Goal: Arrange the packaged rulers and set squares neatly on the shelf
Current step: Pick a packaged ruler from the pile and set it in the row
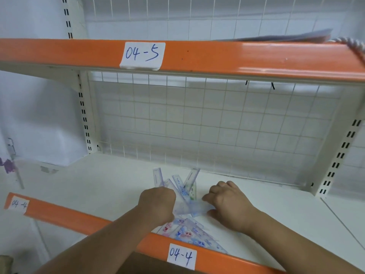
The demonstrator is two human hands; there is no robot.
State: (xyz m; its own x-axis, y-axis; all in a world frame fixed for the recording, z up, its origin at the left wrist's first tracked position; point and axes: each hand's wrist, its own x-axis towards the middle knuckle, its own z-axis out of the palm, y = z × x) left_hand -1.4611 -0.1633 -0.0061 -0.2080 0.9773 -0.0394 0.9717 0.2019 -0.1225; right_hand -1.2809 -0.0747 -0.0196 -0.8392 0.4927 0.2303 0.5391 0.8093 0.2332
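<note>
Over shelf (98, 184): left hand (157, 204) fisted, knuckles up, gripping ruler packet (194, 208) end; right hand (229, 204) pinches other end.

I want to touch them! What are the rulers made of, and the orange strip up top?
The rulers look like clear plastic tinted blue and purple: the white shelf shows through them. The orange strip looks like glossy painted metal, maybe plastic; light streaks shine along it.

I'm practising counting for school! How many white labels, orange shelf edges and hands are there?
White labels: 3
Orange shelf edges: 2
Hands: 2, left hand, right hand
Ruler packs: too blurred to count
Total counted: 7
</note>
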